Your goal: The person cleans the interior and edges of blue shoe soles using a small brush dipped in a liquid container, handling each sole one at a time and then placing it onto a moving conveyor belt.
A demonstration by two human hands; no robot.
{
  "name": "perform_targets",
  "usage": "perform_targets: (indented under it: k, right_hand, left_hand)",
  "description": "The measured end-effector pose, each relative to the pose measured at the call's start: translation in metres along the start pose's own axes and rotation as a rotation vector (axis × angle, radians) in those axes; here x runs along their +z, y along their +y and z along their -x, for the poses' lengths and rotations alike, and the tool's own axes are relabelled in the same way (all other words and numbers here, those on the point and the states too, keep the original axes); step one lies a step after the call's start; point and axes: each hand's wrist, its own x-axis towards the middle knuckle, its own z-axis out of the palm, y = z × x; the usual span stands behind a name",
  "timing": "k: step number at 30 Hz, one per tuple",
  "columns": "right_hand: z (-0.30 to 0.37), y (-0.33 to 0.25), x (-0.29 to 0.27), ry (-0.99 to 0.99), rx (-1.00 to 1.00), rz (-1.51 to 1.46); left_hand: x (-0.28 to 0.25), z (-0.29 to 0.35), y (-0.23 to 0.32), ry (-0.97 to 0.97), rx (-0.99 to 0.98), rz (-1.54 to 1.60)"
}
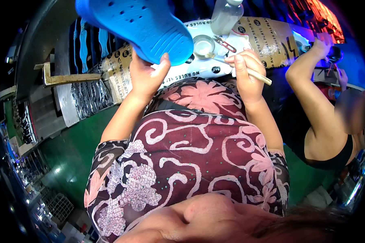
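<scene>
My left hand [147, 75] grips a blue foam clog [150, 32] near its rounded end, the thumb pressed on its surface. The clog is held up over the work surface, with small holes and ridged grooves facing me. In my right hand [249, 75] is a thin brush [258, 76] with a pale wooden handle. Its bristle end points left toward a small round glass dish [204, 46]. Just beyond that hand lie red-handled snips [224, 43]. A translucent bottle [226, 17] with a white cap stands behind the dish.
Brown cardboard printed with dark lettering [278, 44] covers parts of the work surface. Dark and blue strip-like pieces [84, 48] lie at the left behind an L-shaped metal bracket [52, 77]. At the right a co-worker's bent arm [308, 81] reaches up toward the bench.
</scene>
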Motion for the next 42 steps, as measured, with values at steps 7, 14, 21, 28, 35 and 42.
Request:
perform_targets:
  k: [7,14,21,28,35,42]
  right_hand:
    - [0.026,0.010,-0.012,0.075,0.354,-0.260]
    - [0.038,0.002,-0.027,0.155,0.518,-0.292]
    - [0.046,0.007,-0.027,0.279,0.590,-0.276]
    - [0.054,0.030,-0.034,0.356,0.683,-0.579]
    - [0.061,0.051,-0.019,0.252,0.755,-0.785]
    - [0.060,0.052,-0.007,0.114,0.922,-0.867]
  left_hand:
    - [-0.028,-0.029,0.065,-0.116,-0.051,0.170]
    - [0.012,-0.075,0.122,-0.919,-0.374,0.300]
    - [0.195,-0.231,0.172,-0.691,-0.452,0.820]
    - [0.152,-0.187,0.193,-0.816,-0.098,0.653]
    - [-0.042,-0.234,0.131,0.074,0.679,-0.534]
    - [-0.215,-0.302,0.068,0.089,0.291,-0.840]
